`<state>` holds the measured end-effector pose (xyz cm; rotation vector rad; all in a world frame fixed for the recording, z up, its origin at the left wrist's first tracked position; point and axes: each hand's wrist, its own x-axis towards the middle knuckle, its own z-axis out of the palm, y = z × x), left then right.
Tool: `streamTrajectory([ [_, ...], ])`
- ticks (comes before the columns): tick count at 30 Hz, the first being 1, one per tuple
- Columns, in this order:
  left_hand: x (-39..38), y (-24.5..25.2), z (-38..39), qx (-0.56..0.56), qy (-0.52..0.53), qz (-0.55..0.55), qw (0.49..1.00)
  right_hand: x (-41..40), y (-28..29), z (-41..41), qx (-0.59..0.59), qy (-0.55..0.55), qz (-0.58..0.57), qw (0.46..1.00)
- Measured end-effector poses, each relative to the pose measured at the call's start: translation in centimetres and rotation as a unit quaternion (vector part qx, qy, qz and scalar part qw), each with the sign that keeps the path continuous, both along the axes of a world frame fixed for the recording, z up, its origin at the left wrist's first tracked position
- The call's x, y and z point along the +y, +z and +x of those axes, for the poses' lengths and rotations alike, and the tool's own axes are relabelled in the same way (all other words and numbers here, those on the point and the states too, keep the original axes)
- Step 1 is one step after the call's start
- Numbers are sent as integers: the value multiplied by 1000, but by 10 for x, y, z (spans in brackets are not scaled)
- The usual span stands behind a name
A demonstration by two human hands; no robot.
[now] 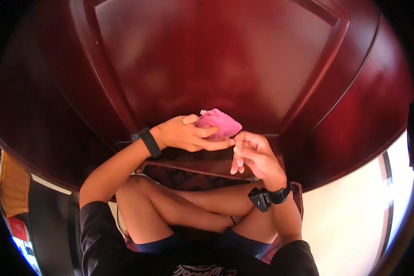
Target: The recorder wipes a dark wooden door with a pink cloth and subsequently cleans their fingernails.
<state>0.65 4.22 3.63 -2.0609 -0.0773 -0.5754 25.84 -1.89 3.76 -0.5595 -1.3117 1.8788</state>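
A bunched pink cloth (220, 121) with a small white tag (203, 112) is held in my left hand (189, 134), over the near edge of the glossy dark-red wooden table (214, 69). The index and other fingers of that hand curl around the cloth, and one finger reaches right. My right hand (250, 151) is just beside it, its thumb and index finger pinched near that fingertip and the other fingers loosely bent. Whether anything small is between the pinched fingertips cannot be told. Black bands are on both wrists, the right one with a small black device (259, 199).
My crossed legs (193, 207) are below the table edge. A patterned dark-red seat or rug (183, 177) shows beyond them. At the far left hangs a ribbed orange-brown cloth (13, 184), above a red item (18, 229). Pale floor (338, 214) shows at the right.
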Motion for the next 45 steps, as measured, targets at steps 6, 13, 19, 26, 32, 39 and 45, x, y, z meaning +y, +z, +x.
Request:
streamTrajectory([
  [6, -4, -4, -1, 25, 47, -7, 999, 3, -18, 7, 124, -56, -19, 991],
  [13, -9, -5, 4, -1, 47, -34, 998, 5, -33, 12, 64, -129, -12, 989],
  [19, -6, -14, 4, -23, 34, -64, 997, 2, -37, -1, -3, -241, 70, 968],
  [26, -18, -16, 29, -171, 92, -93, 977, 1, -69, -44, -129, -375, 382, 835],
  [32, -24, -12, 40, -240, 57, -256, 935, 5, -79, -69, -211, -468, 452, 730],
  [39, -38, 17, 39, -405, -62, -383, 828, 25, -46, -63, -268, -494, 534, 632],
  [45, -68, 79, 31, -560, -292, -501, 592, 48, 58, -35, -167, -642, 553, 504],
])
